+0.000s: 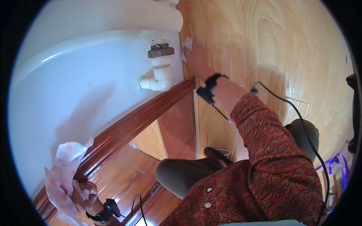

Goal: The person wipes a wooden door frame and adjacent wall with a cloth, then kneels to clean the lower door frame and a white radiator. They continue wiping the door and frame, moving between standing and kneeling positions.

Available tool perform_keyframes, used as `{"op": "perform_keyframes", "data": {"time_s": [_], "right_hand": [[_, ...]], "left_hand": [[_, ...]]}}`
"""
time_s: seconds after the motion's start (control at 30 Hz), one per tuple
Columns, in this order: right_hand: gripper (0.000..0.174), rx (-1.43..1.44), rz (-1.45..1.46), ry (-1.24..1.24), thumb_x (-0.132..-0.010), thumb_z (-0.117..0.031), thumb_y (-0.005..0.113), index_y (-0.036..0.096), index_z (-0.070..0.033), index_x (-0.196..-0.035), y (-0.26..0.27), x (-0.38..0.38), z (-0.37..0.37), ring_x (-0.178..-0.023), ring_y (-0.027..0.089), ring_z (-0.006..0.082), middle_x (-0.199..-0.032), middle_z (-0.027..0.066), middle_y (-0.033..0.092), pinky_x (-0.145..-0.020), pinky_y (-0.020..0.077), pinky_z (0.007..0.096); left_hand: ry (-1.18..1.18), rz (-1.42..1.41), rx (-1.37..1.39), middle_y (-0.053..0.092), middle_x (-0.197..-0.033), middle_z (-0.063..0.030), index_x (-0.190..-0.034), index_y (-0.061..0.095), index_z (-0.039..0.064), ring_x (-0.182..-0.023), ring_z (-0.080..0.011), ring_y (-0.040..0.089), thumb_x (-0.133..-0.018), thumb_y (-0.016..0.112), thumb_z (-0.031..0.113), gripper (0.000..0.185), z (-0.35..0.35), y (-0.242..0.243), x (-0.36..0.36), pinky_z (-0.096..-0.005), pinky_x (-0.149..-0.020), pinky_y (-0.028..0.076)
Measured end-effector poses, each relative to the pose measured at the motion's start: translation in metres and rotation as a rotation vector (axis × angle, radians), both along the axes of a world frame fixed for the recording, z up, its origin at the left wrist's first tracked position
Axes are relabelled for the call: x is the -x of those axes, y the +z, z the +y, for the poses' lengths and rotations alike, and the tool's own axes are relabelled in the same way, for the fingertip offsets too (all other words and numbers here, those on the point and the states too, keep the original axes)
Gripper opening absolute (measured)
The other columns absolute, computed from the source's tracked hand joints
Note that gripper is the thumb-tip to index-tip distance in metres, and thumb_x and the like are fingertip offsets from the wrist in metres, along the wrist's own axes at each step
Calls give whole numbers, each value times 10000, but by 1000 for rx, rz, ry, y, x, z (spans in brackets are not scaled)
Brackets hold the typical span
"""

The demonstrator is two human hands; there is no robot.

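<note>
My right hand (196, 59) presses a crumpled white wipe (187, 45) against light wood-grain boards (220, 42), beside the edge where they meet a pale wall (84, 84). Motion blurs the fingers. A white elbow pipe (161, 80) with a worn metal nut (161, 51) comes out of the wall just left of that hand. At the lower left my left hand (84, 195) grips a thin, crumpled white cloth or sheet (63, 166) with a faint orange print. The sheet hangs over a reddish-brown wooden trim (113, 138).
A large white rounded fixture (107, 17) overhangs the pipe. Black straps with small devices sit on both wrists, and a black cable (299, 113) loops past my right sleeve (271, 141). My bent knee (175, 172) is close to the trim. Purple ribbon (340, 166) lies far right.
</note>
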State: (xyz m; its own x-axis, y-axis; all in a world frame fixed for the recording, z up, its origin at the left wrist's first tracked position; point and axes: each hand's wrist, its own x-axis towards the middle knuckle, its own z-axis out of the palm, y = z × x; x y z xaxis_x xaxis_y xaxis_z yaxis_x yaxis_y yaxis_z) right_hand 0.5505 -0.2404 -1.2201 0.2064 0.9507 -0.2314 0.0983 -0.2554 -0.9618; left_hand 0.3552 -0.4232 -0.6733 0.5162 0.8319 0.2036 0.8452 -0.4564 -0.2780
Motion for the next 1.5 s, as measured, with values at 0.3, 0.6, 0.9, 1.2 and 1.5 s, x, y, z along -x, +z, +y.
{"op": "perform_keyframes", "data": {"time_s": [0.3,0.6,0.9,1.2,1.5], "right_hand": [[320,151,-232,763,-834,-160,637,648,48,-1076,21,-37,-80,-1006,634,426,-1081,278,649,-860,515,496],[461,-211,-808,-132,-768,-206,749,621,-106,-1200,-20,-220,-48,-1044,592,395,-1142,184,616,-898,492,476],[604,-322,-872,-84,-737,-132,766,555,-138,-1302,-47,-224,-64,-1150,528,363,-1278,153,543,-973,442,466],[563,-290,-870,-95,-729,-140,749,563,-118,-1259,-40,-223,-63,-1122,534,357,-1254,142,541,-953,449,465],[578,-338,-850,-124,-713,-145,763,573,-112,-1257,-34,-224,-63,-1139,531,356,-1244,145,545,-958,458,462]], "left_hand": [[-150,229,-192,683,-1041,-141,-1155,631,-37,-993,-277,667,-817,706,46,355,21,-13,-21,-315,-831,560],[-220,-112,401,583,-1042,-137,-1105,597,60,-859,-347,562,-691,657,-21,426,6,-221,-129,-506,-708,415],[47,401,411,577,-1167,-126,-1193,600,18,-1133,-326,502,-869,599,193,368,84,-442,-159,-445,-984,383],[163,443,366,442,-1469,-145,-1387,512,-2,-1482,-359,233,-977,456,237,478,165,-499,-146,-486,-1206,175],[323,401,523,501,-1458,-132,-1359,550,-4,-1496,-343,208,-993,432,261,467,209,-508,-165,-452,-1211,165]]}}
